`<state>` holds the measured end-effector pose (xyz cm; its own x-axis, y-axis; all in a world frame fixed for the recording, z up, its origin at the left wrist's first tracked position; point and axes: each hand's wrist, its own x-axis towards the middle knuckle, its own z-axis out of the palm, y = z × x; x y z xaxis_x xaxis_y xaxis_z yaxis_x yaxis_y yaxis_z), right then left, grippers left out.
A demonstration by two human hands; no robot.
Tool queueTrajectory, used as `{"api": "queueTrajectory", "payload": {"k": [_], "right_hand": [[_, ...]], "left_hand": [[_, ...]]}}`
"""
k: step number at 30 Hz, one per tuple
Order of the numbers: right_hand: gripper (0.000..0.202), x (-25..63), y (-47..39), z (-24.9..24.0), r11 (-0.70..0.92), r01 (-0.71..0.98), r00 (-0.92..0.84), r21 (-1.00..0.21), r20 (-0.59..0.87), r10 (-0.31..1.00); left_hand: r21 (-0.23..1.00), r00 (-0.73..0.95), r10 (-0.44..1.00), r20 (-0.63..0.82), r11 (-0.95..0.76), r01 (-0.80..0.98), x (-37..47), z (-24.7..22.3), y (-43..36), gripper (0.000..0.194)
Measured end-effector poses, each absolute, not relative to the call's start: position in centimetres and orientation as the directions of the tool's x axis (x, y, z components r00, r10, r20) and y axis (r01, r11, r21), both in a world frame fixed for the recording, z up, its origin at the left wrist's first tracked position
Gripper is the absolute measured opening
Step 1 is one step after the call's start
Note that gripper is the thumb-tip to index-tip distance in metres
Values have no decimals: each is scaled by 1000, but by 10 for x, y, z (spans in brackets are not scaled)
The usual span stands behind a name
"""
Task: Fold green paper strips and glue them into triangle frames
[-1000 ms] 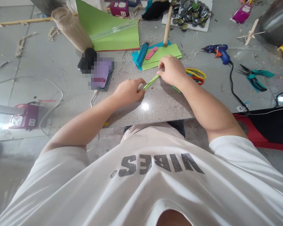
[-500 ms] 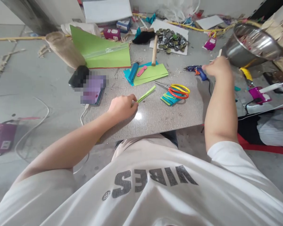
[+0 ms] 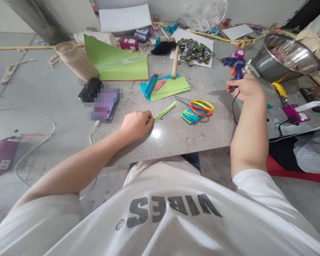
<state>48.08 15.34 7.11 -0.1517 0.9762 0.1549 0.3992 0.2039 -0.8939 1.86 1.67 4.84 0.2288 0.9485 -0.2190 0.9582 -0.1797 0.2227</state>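
Observation:
My left hand (image 3: 138,123) rests near the table's front, its fingers closed on one end of a narrow green paper strip (image 3: 165,111). The strip's free end points up and right. At the right, my right hand (image 3: 246,87) grips a blue glue gun (image 3: 239,69) with an orange trigger, raised off the table, nozzle toward the left. Its black cord hangs down below the hand. Between my hands lie scissors (image 3: 202,107) with yellow and red handles, on top of a pile of blue and green paper strips (image 3: 191,117).
A blue cutter (image 3: 150,87) and a pink piece lie on green paper sheets (image 3: 173,89). Behind are a wooden stick (image 3: 175,64), bottle caps (image 3: 193,51) and a steel bowl (image 3: 285,60). A phone (image 3: 105,105) with a cable lies left; a purple socket (image 3: 295,114) sits right.
My right hand has taken hold of the glue gun and lifted it from the table, tilting it. My left hand stays nearly in place with the strip. The view has shifted slightly.

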Motion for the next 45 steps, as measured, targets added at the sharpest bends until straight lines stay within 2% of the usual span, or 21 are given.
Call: {"api": "queueTrajectory", "payload": {"k": [2,4,7,11,15,20,24,29,35,45], "right_hand": [[75,475,142,84,98,381,-56,-919,83,995],[80,460,130,94,125,305,-32,-944,121,992],[89,428,115,99,230,205,-128,-951,207,970],[78,390,104,88,230,155,-380,-961,157,912],[78,367,96,77,256,263,-551,-930,73,831],[88,348,80,70,378,426,-595,-822,60,802],[79,336,70,69,449,545,-634,-708,2,773],[65,324,69,67,536,553,-704,-638,-14,710],[62,318,73,53,608,602,-697,-518,30,716],[72,317,74,46,565,644,-658,-515,3,753]], "left_hand": [[255,231,951,-206,-176,951,16,44,19,37],[294,226,952,-207,-160,942,15,41,21,35],[343,219,952,-214,-136,929,13,39,24,32],[352,216,951,-222,-128,927,12,39,27,32],[350,230,947,-223,-142,926,10,37,30,34],[338,221,955,-197,-145,930,8,33,31,37],[353,220,955,-201,-139,925,6,32,32,37],[365,237,949,-205,-151,919,5,33,33,38],[417,235,954,-185,-140,898,6,29,37,31],[486,223,958,-183,-109,867,6,28,37,22]]}}
